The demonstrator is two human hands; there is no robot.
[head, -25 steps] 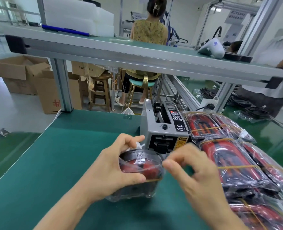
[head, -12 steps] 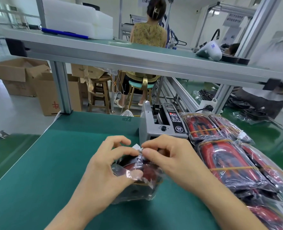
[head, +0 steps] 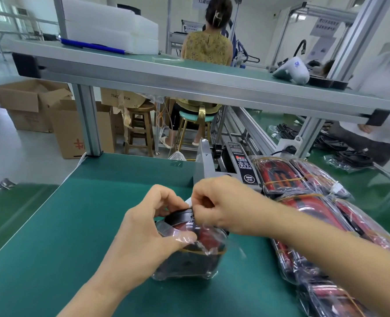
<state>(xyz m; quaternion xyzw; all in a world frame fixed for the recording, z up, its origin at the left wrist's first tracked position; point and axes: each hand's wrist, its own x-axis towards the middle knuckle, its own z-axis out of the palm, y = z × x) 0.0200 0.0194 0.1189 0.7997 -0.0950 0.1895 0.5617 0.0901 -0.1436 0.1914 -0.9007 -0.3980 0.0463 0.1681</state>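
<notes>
- Left hand, lower centre-left of frame: wrapped round the near side of the bagged bundle, thumb pressed flat on the film, fingers curled over the top edge.
- Bagged bundle sitting low in the centre, standing on the green bench mat, touching both hands. Looks light. Thin clear bag, crinkly and probably slick, loose over a stiffer black-and-red something inside, with a rubber band round the middle. Likely to slip about if grabbed by the plastic alone, so better squeezed through to the hard body or taken at the band. Easy to tear the film, too.
- Right hand, just above centre: fingertips pinched tight on the bag's top flap, right against the left fingers. Can't tell whether a bit of tape is in that pinch.
- Tape dispenser just behind; pile of bagged packs down the right edge.
</notes>
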